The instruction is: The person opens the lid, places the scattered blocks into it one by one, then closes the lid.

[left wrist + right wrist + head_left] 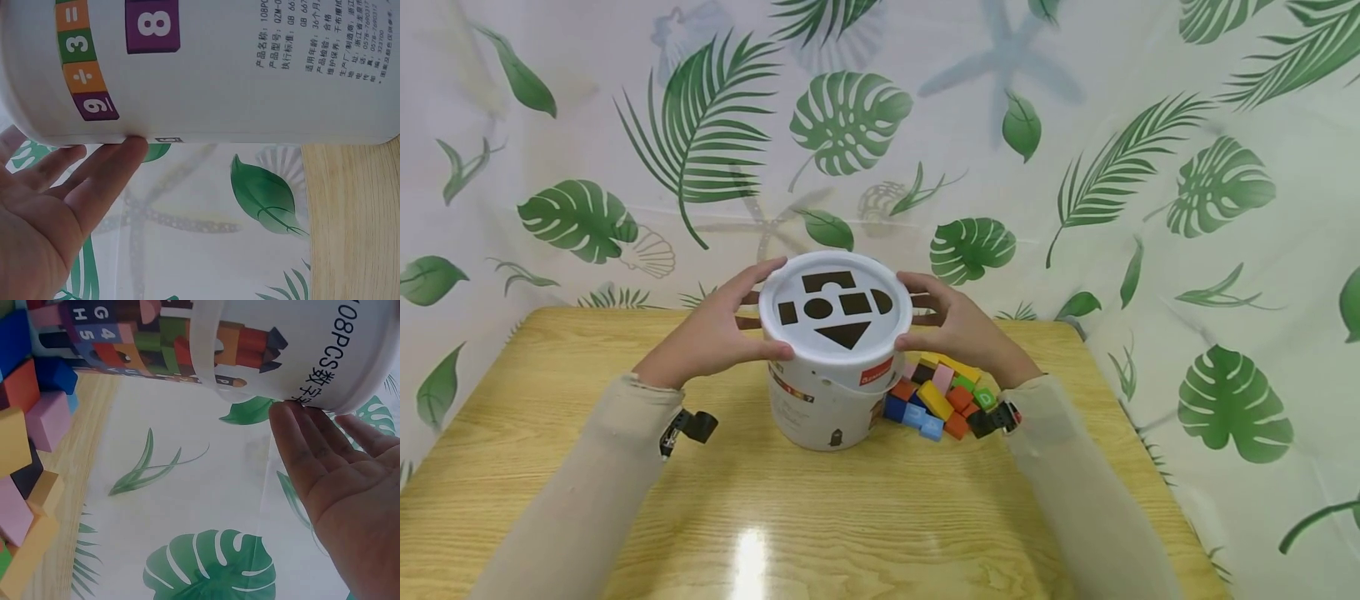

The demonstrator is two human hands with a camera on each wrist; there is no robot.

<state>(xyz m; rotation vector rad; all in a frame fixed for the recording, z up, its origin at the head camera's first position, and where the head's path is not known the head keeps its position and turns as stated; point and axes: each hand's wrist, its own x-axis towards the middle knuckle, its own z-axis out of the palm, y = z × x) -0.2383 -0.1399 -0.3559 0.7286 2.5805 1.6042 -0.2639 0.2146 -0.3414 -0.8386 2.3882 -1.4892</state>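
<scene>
White bucket upright on tbl, lid facing up.
Long axis approx. vert.; L hand & R hand grasping it, opp. sides nr top; blocks just beside.

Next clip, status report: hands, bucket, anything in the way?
Left hand, right hand touching opposite sides of bucket, near top. Bucket upright, lid on. Blocks piled beside it, not blocking lid.

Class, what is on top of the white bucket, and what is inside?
A white lid with six dark cut-out shapes tops the bucket; any contents are covered, unseen.
</scene>
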